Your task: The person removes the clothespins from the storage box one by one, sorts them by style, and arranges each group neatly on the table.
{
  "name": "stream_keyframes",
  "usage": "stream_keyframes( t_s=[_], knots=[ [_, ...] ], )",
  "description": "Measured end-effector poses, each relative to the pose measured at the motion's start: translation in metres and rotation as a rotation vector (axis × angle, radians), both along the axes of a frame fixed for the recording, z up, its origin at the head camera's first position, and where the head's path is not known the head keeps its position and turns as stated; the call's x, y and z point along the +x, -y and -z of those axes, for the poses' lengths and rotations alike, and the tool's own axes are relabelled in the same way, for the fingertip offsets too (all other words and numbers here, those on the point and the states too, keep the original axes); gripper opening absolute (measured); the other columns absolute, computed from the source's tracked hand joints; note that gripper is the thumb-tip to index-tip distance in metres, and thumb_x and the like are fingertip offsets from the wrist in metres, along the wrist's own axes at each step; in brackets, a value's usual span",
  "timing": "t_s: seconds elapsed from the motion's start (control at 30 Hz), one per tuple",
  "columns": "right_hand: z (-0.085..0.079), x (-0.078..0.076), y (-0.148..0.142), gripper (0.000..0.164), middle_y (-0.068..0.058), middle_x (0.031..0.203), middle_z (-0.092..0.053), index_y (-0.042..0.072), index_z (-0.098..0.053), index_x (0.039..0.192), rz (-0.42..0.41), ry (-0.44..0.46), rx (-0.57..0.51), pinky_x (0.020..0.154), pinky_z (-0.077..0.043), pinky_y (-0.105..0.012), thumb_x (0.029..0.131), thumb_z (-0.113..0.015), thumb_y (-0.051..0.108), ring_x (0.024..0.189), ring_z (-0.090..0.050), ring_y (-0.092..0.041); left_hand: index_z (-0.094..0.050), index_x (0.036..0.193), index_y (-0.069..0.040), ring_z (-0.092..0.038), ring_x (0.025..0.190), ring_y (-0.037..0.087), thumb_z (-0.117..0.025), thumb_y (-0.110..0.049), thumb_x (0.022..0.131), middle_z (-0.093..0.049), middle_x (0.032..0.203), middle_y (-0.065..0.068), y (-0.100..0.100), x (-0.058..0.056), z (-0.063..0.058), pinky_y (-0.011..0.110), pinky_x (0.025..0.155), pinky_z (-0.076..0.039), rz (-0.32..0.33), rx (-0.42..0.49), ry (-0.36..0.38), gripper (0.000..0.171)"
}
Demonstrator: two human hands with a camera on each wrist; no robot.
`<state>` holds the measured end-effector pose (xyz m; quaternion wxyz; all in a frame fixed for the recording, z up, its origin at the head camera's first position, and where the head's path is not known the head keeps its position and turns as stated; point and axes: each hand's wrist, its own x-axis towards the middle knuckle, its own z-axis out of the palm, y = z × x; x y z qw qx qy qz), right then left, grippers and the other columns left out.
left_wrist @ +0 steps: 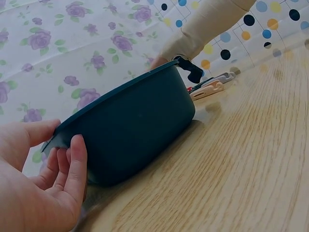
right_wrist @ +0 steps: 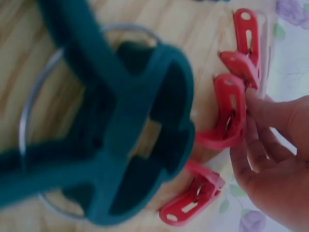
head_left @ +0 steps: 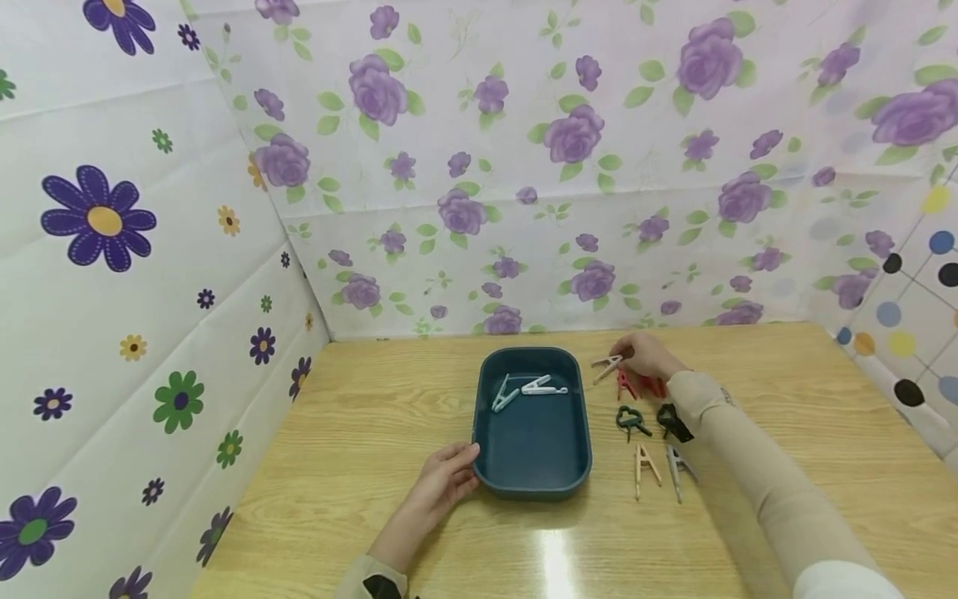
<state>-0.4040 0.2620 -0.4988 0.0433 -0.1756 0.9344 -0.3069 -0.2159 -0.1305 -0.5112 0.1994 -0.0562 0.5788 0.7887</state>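
A dark teal plastic basin (head_left: pixel 533 449) stands on the table with a pale green clothespin (head_left: pixel 505 395) and a white clothespin (head_left: pixel 544 388) inside. My left hand (head_left: pixel 443 480) holds its near left edge; in the left wrist view the thumb lies at the rim and the fingers bend against the outer wall. Beyond the basin's far right corner, my right hand (head_left: pixel 645 356) pinches a pale pinkish clothespin (head_left: pixel 608 366). Red clothespins (head_left: pixel 625 383) lie just below that hand. The right wrist view has red clothespins (right_wrist: pixel 228 113) close to the fingertips, the pale one partly hidden behind them.
Right of the basin lie dark green clips (head_left: pixel 632 422), a peach clothespin (head_left: pixel 645 468) and a grey clothespin (head_left: pixel 678 470). One green clip (right_wrist: pixel 140 121) looms blurred in the right wrist view. Flowered cloth (head_left: pixel 524 208) hangs behind the wooden table (head_left: pixel 374 399).
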Motion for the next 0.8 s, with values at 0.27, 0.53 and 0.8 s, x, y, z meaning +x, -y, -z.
stream_keyframes(
  t_s=[0.27,0.53,0.8],
  knots=[
    [-0.012,0.001,-0.007,0.023,-0.019,0.111,-0.065,0.003,-0.067,0.111,-0.022,-0.016,-0.024,0.087,-0.052,-0.051,0.095,-0.062,0.019,0.102,-0.063,-0.037,-0.054,0.107,-0.003,-0.059,0.071,0.006,-0.064,-0.022,0.093,-0.061,0.082,-0.003,-0.002,-0.003,-0.001,0.018,0.067,-0.053,0.001,0.009,0.006,0.025],
    [-0.024,0.008,0.001,0.041,-0.022,0.121,-0.061,0.001,-0.057,0.12,0.011,0.07,-0.434,0.097,-0.05,-0.051,0.098,-0.056,0.036,0.113,-0.06,-0.034,-0.054,0.108,-0.003,-0.058,0.074,0.007,-0.066,-0.023,0.092,-0.06,0.084,-0.003,-0.001,-0.005,-0.001,0.021,0.07,-0.053,-0.01,0.004,0.007,0.028],
    [-0.026,0.022,0.015,0.037,-0.023,0.124,-0.055,0.014,-0.043,0.125,0.067,0.252,-0.802,0.091,-0.05,-0.058,0.101,-0.046,0.041,0.107,-0.066,-0.021,-0.05,0.12,0.002,-0.058,0.077,0.007,-0.065,-0.025,0.093,-0.061,0.086,-0.003,-0.001,-0.001,0.002,0.019,0.072,-0.052,0.005,-0.005,0.019,0.041]
  ],
)
